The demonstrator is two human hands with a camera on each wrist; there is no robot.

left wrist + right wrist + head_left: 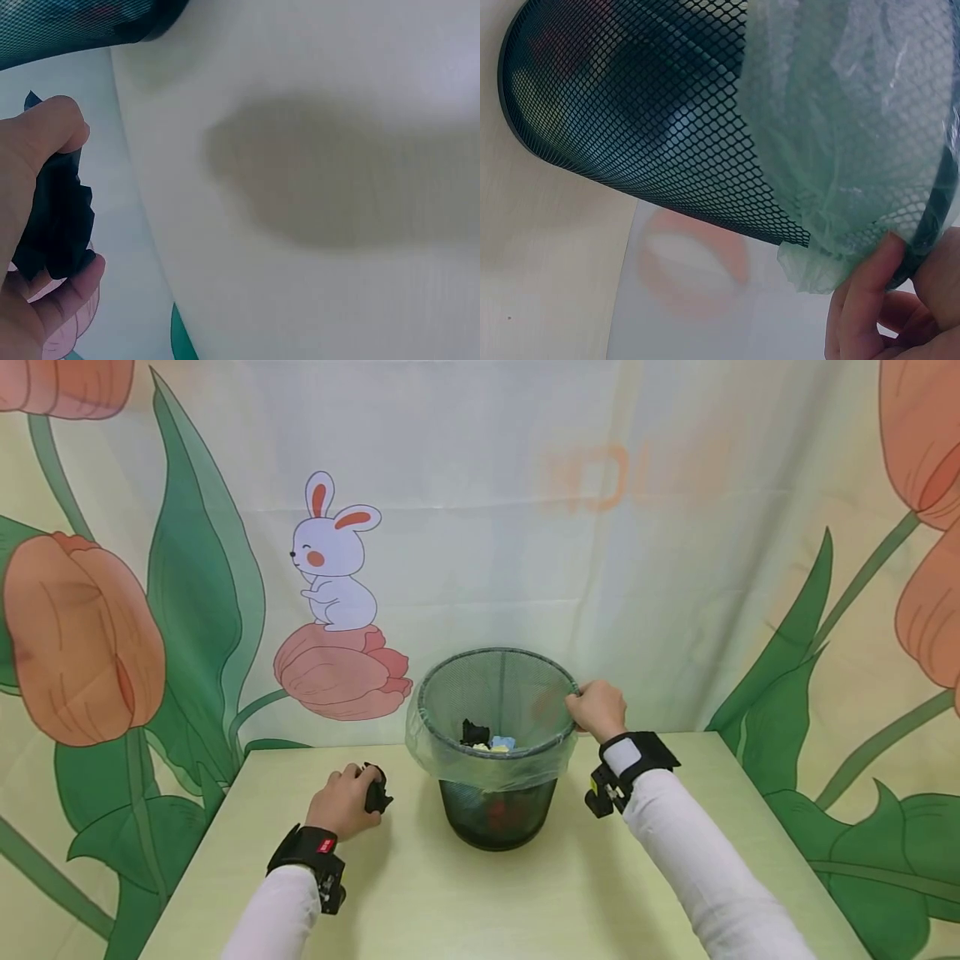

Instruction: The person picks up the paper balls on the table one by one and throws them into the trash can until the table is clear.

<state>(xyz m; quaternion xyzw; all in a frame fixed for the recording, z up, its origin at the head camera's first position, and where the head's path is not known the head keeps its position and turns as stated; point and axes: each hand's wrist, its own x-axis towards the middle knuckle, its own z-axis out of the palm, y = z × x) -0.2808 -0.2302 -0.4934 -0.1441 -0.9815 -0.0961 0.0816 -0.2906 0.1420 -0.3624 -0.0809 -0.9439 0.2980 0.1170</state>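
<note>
A black mesh wastebasket [495,822] stands upright, lined with a thin green plastic bag [480,770] folded out over its rim. My right hand [600,708] grips the rim on the right side; in the right wrist view its fingers [866,289] and thumb pinch the rim and the liner. To the left of the wastebasket, my left hand [347,802] holds a crumpled piece of black paper [377,789] above the table. The left wrist view shows the black paper [58,214] between thumb and fingers. Inside the wastebasket lie crumpled black [475,733], blue and pale yellow pieces.
The pale table [480,910] ends at a printed curtain [480,568] just behind the wastebasket. The curtain carries tulips and a white rabbit [337,568]. Each wrist wears a black strap with a small camera, such as the left wrist strap [303,850].
</note>
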